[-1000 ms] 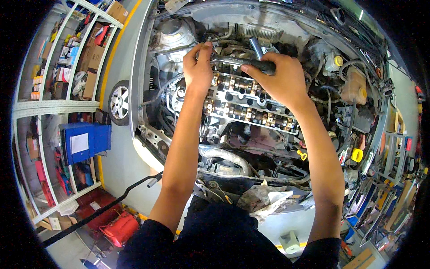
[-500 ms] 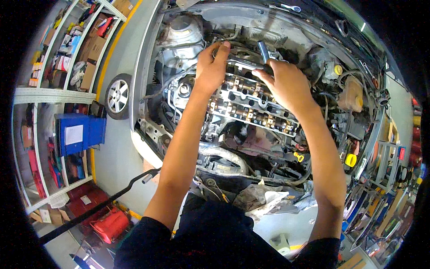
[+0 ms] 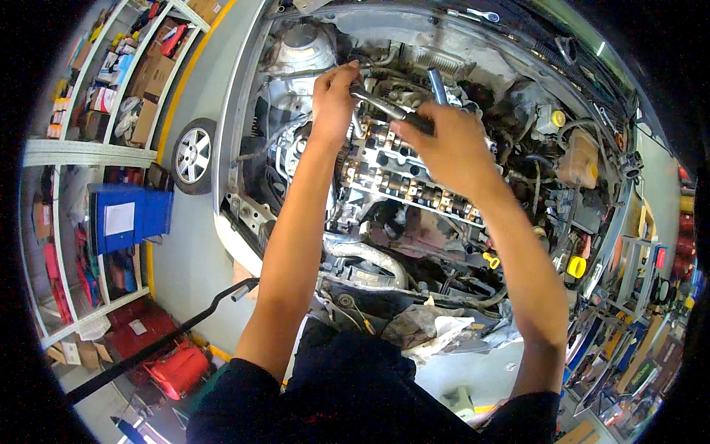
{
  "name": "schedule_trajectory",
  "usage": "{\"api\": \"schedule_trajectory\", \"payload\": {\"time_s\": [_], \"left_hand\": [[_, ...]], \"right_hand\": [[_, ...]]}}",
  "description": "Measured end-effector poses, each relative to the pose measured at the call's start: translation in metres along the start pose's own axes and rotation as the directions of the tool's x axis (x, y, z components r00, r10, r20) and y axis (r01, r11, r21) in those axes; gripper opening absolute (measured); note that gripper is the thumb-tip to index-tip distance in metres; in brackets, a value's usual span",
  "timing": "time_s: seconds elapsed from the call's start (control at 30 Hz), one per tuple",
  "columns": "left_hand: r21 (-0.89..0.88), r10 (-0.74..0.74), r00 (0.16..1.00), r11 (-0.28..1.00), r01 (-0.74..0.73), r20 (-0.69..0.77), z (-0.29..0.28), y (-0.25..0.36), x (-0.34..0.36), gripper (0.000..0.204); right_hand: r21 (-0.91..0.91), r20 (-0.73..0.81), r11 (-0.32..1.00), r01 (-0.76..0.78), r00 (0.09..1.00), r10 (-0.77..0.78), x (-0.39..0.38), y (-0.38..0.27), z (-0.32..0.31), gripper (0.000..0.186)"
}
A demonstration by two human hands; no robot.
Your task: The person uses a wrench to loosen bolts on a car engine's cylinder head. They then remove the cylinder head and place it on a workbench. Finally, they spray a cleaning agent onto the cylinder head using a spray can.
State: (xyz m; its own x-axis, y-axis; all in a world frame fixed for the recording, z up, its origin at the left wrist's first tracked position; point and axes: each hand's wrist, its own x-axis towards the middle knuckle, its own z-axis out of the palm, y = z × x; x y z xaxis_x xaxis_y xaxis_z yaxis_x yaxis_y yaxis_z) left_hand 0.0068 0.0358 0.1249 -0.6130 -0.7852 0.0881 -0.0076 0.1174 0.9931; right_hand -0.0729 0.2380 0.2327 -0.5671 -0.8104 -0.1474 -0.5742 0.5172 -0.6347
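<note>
My left hand point(image 3: 333, 103) is closed around the head end of a ratchet wrench point(image 3: 387, 104) at the back left of an exposed engine top point(image 3: 392, 185) with two rows of shiny camshafts. My right hand point(image 3: 450, 144), slightly blurred, grips the wrench's dark handle, which slants down to the right over the upper camshaft row. A chrome tube point(image 3: 436, 85) stands just behind my right hand. Whatever the wrench head sits on is hidden by my left fingers.
The car's bay has a yellow-capped reservoir point(image 3: 551, 118) at right and loose tools point(image 3: 473, 15) along its back edge. A long black bar point(image 3: 185, 325) crosses the lower left. Shelving point(image 3: 111, 89), a loose wheel point(image 3: 192, 155) and a blue cabinet point(image 3: 129, 218) stand left; cluttered racks are right.
The wrench now slants more steeply, its handle end lower and further left with my right hand. My left hand sits slightly left of where it was a half second ago.
</note>
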Motion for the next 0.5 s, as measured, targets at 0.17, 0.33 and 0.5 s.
{"api": "schedule_trajectory", "payload": {"time_s": [0.17,0.33,0.5], "left_hand": [[-0.084,-0.095,0.985,0.991,0.108,0.145,0.001,0.014,-0.005,0.031],[-0.177,-0.086,0.99,0.982,0.065,-0.114,0.022,0.037,-0.024,0.04],[-0.16,-0.124,0.974,0.983,0.094,-0.191,0.022,0.031,-0.021,0.04]], "right_hand": [[0.227,0.066,0.969,-0.095,0.994,0.082,-0.03,-0.005,0.015,0.041],[-0.73,-0.024,0.596,0.334,0.86,-0.51,0.041,0.037,-0.039,0.043],[-0.094,0.154,0.933,0.346,0.931,-0.33,0.053,0.044,-0.049,0.053]]}}
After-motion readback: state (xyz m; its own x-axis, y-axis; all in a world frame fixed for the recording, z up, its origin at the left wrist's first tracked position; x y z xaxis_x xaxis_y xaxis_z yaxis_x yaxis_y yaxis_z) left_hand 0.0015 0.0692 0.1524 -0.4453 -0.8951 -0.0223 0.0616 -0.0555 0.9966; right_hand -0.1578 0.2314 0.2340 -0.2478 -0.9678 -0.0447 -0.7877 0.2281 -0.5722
